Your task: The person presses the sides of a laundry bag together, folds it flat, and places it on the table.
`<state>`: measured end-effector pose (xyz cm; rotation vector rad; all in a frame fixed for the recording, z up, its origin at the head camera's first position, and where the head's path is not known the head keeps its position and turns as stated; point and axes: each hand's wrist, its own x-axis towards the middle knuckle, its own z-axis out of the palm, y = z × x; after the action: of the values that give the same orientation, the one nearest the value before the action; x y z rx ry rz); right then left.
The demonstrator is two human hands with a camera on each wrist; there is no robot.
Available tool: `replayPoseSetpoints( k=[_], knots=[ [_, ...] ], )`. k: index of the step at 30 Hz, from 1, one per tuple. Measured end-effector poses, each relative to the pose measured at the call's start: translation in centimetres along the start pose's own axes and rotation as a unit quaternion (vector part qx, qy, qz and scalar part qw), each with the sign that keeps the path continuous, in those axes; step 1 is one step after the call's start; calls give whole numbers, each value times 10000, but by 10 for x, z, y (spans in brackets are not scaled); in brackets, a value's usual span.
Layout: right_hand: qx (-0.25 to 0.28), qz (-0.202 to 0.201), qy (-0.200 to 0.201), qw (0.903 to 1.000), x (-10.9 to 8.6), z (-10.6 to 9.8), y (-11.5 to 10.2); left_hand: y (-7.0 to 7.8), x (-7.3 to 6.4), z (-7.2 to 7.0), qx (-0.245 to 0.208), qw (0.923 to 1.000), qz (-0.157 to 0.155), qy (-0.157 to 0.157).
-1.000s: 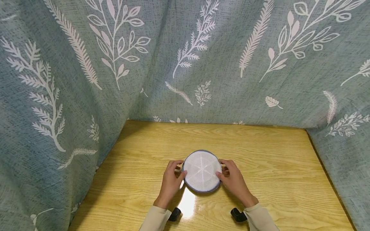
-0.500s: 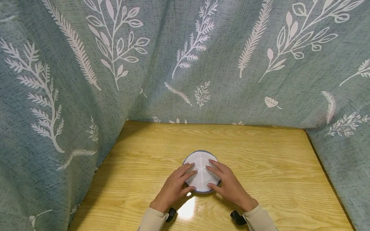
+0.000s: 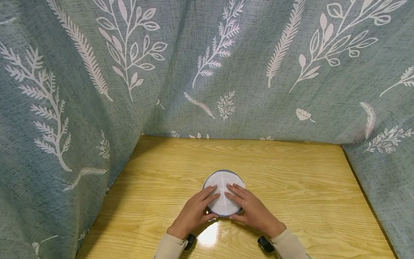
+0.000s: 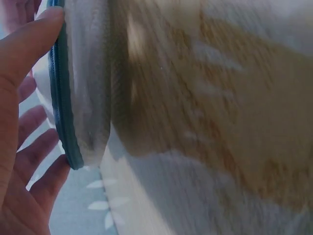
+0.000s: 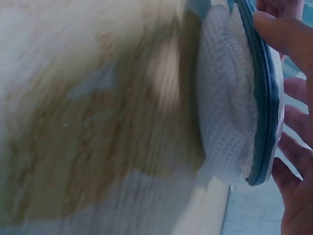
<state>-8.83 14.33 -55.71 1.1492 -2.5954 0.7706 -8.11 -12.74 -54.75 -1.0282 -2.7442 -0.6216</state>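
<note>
A round white mesh laundry bag [image 3: 222, 177] with a blue rim lies flat on the table, near the middle of the head view. My left hand [image 3: 193, 211] rests on its left half, fingers spread over the mesh and thumb at the near rim. On the right half lies my right hand [image 3: 254, 211], its fingers fairly straight and its thumb also by the near edge. Both wrist views show the bag's side: a blue-green zipper [image 5: 265, 98] runs round the rim, above a puffy white mesh wall [image 4: 88, 83]. What is inside the bag cannot be made out.
The wood-grain table [image 3: 275, 162] stretches around the bag. Grey-green curtains [image 3: 252, 108] with white leaf prints border its back and both sides. A black wrist strap piece [image 3: 266, 244] shows at the right sleeve [image 3: 289, 244]. A bright light reflection lies on the near tabletop.
Both hands have let go of the bag's left and right edges and moved onto its top. Over the last half second the bag has shifted slightly left.
</note>
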Motion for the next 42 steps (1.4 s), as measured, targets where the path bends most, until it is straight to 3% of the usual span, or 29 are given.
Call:
replayPoseSetpoints(
  k=[7, 14, 26, 33, 42],
  knots=[
    [-104, 15, -264, 9996, -2, 3, 1, 0, -1, 0, -185, 9994, -179, -248],
    [-166, -57, -344, 9993, 0, 2, 1, 0, -2, 2, -233, 9992, -199, -241],
    [-25, 265, -602, 9978, 4, -1, -1, 2, 0, 2, -410, 9973, -440, -419],
    [-53, 168, -494, 9986, 6, -2, -1, 3, 1, 3, -496, 9956, -552, -565],
    [-36, 319, -649, 9974, 7, -2, -3, 3, 2, 2, -541, 9942, -621, -698]
  ],
)
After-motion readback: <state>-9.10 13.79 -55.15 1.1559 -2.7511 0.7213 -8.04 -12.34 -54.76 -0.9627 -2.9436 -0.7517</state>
